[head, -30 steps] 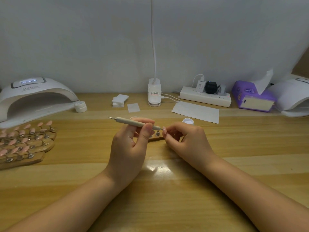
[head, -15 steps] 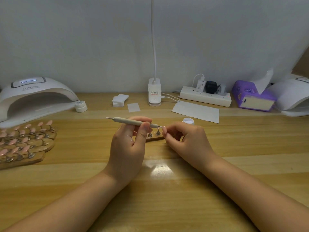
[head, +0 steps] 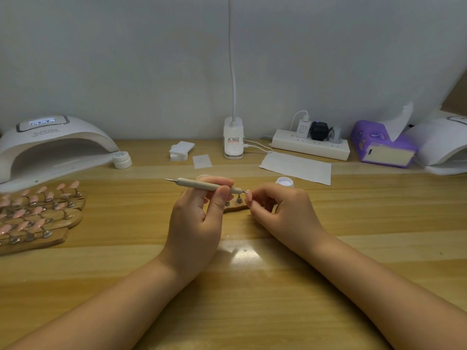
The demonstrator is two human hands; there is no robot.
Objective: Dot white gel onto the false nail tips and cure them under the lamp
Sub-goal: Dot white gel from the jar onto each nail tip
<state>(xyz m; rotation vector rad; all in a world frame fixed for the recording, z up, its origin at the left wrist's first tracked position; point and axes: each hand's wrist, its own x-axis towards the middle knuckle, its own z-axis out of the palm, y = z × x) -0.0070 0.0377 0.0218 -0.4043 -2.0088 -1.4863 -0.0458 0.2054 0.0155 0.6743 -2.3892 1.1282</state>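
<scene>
My left hand [head: 199, 218] grips a beige dotting pen [head: 199, 184], held nearly level with its right tip touching a pale false nail tip [head: 249, 195]. My right hand [head: 283, 210] pinches that nail tip between thumb and fingers. Between the hands lies a small wooden holder [head: 235, 207] with metal stands, partly hidden. An open pot of white gel [head: 284, 182] stands just behind my right hand. The white curing lamp [head: 50, 145] sits at the far left.
Wooden holders with several pink nail tips [head: 38, 215] lie at the left. A closed white jar [head: 122, 159], cotton pads [head: 181, 149], a paper sheet [head: 295, 166], a desk lamp base [head: 233, 142], a power strip [head: 310, 145], a purple tissue pack [head: 381, 145] and a second lamp [head: 444, 147] line the back.
The pen has risen slightly in my left hand and its far end has shifted a little left. My right hand keeps its hold on the nail tip.
</scene>
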